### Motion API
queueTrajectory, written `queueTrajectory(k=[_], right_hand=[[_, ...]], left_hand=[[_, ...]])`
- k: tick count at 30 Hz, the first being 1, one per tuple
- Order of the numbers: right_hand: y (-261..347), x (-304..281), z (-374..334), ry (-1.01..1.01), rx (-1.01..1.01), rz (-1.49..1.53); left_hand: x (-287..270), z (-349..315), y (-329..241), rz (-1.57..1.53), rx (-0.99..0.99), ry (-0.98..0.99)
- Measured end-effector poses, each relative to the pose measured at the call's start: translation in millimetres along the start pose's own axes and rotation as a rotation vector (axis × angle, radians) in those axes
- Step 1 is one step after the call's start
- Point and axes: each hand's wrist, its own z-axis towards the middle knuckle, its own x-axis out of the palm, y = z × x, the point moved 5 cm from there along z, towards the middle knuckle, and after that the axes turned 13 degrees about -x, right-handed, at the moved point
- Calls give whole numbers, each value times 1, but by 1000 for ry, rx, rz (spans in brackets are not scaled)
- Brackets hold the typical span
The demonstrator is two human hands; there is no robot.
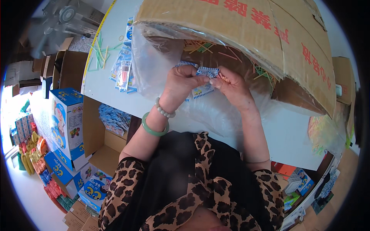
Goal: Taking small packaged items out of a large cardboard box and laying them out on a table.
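A small blue-and-white packet (208, 72) is pinched between the fingertips of both my hands, in front of the opening of a large cardboard box (231, 23). My left hand (181, 82), with a beaded bracelet and a green bangle on its wrist, grips the packet's left end. The fingers of my right hand (236, 87) close on its right end. Something small and pale orange shows by the right fingers; I cannot make out what it is. Another striped packet (202, 91) lies just below the hands on clear plastic sheeting (219, 115).
Thin coloured straws (229, 54) lie inside the box, and green ones (101, 56) lie on the white table (115, 101) at left. A pile of packets (124, 73) is beside the plastic. An open carton (101, 148) with packets and blue printed boxes (66, 119) stand below left.
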Motion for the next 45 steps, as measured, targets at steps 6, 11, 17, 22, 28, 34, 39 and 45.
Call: queueTrajectory(k=[6, 11, 17, 22, 28, 34, 39, 45], right_hand=[[-1, 3, -1, -207, -27, 43], [-4, -12, -7, -341, -91, -65], [36, -29, -2, -526, -423, -83], [45, 4, 13, -499, -371, -122], [44, 6, 9, -462, -315, 4], [42, -20, 3, -565, -350, 30], [44, -2, 6, -544, -389, -74], [42, 3, -3, -547, -351, -71]], left_hand=[[3, -6, -7, 30, 101, -1], [0, -12, -11, 62, 133, -67], [6, -11, -10, 171, 180, -69], [18, -16, -12, 5, -100, 118], [21, -16, -8, -54, -37, 111], [26, -10, 0, 49, 21, 157], [32, -13, -4, -11, -3, 234], [30, -13, 5, -131, -52, 235]])
